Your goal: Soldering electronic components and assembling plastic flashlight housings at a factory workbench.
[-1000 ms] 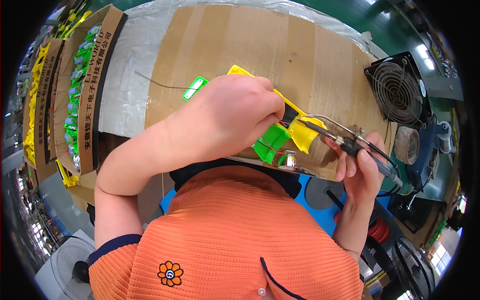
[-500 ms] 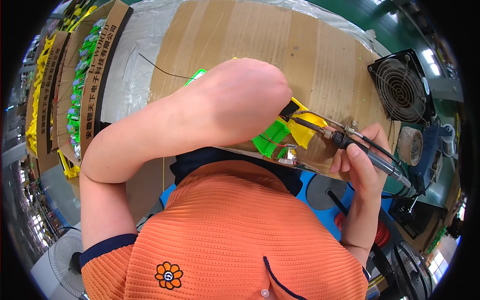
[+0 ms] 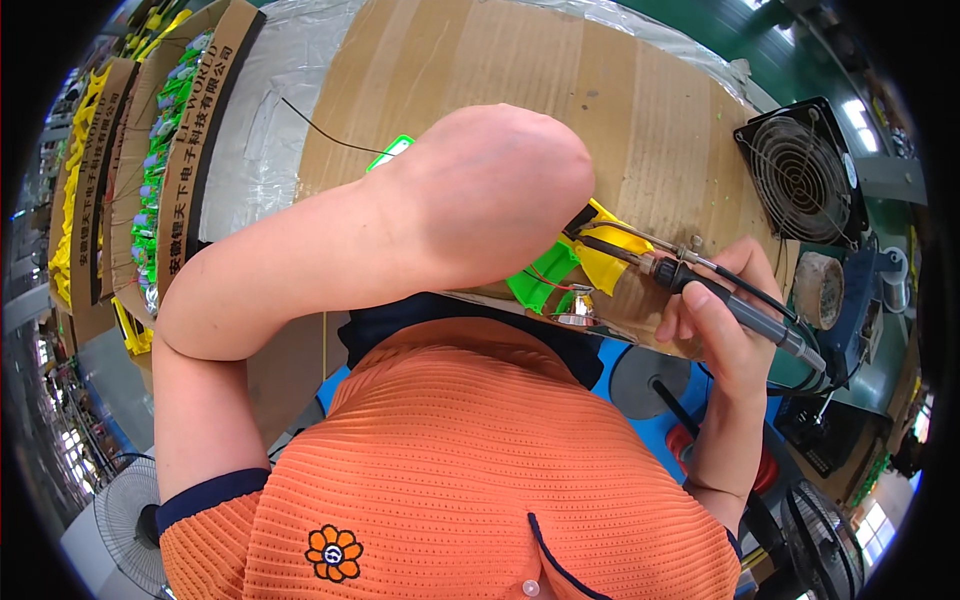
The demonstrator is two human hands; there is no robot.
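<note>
In my right hand [image 3: 728, 335] is a soldering iron [image 3: 745, 308] with a thin metal feed tube along it, gripped by its dark handle. Its tip points left and goes out of sight near my left hand [image 3: 525, 175]. That hand is bent over the work, only its back and wrist showing, its fingers hidden. Beside it lie a yellow plastic part [image 3: 603, 272] and a green plastic part [image 3: 540, 285] with a thin red wire. A small shiny metal piece [image 3: 576, 307] sits at the near edge. Another green part [image 3: 390, 152], with a dark wire, peeks out beyond my left forearm.
Cardboard [image 3: 660, 130] covers the worktop. Boxes [image 3: 205, 150] of green and yellow parts stand on the left. A square black fan [image 3: 803, 180] is at the right, with a round roll [image 3: 820, 290] and a blue device [image 3: 858, 300] near it.
My left hand and forearm have shifted slightly up and to the right. The iron has moved a little leftward, still in my right hand.
</note>
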